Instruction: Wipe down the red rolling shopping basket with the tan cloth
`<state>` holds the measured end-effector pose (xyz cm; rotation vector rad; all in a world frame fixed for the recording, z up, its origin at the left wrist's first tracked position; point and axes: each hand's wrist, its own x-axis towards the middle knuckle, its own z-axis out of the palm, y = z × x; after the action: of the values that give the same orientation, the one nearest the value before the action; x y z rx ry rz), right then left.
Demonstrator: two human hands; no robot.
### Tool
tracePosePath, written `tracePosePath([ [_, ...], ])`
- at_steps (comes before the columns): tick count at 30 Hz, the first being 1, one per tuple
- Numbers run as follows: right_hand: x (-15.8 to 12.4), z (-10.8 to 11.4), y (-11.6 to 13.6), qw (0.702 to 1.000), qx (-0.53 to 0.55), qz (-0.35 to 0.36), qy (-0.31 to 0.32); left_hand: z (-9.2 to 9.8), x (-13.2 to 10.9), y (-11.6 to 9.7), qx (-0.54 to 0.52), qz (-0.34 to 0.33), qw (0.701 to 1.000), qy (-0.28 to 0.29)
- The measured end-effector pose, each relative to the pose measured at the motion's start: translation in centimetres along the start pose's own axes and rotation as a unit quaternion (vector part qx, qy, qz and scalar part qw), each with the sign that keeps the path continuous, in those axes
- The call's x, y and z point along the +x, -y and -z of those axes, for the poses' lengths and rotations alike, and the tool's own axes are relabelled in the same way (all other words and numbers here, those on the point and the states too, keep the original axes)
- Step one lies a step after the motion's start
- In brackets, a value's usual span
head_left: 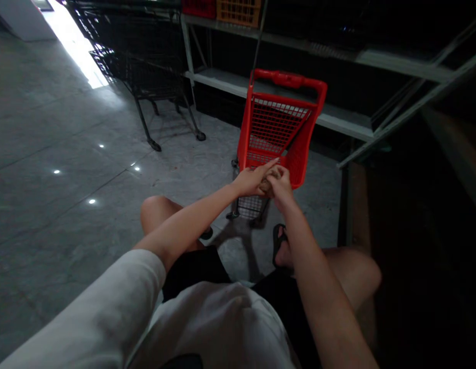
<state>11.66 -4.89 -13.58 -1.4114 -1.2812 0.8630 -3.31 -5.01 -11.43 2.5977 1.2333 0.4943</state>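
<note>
My left hand and my right hand meet in front of me, fingers curled around a small brownish object held between them; what it is I cannot make out. Just behind my hands stands a small red plastic shopping cart with a mesh basket and a red handle. My bare knees and a foot in a black sandal show below my arms.
A dark metal trolley stands at the back left on the grey tiled floor. Grey metal shelving runs along the back and right, with red and orange crates on top. The right side is very dark.
</note>
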Motion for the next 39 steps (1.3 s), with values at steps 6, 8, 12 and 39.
tracePosePath([
  [6, 2.4, 7.5, 0.1, 0.939, -0.276, 0.169, 0.119, -0.1, -1.8, 2.4, -0.073, 0.065, 0.986, -0.137],
  [8, 2.9, 8.8, -0.2, 0.879, -0.408, 0.208, 0.131, -0.5, -2.2, 2.8, -0.052, 0.107, 0.970, -0.213],
  [12, 2.5, 7.2, -0.9, 0.776, -0.573, 0.221, 0.145, -3.1, -2.3, -0.6, 0.006, 0.118, 0.965, -0.234],
  [39, -1.4, 12.5, -2.7, 0.843, -0.457, 0.245, 0.144, -5.6, -3.8, -5.4, 0.096, 0.079, 0.970, -0.208],
])
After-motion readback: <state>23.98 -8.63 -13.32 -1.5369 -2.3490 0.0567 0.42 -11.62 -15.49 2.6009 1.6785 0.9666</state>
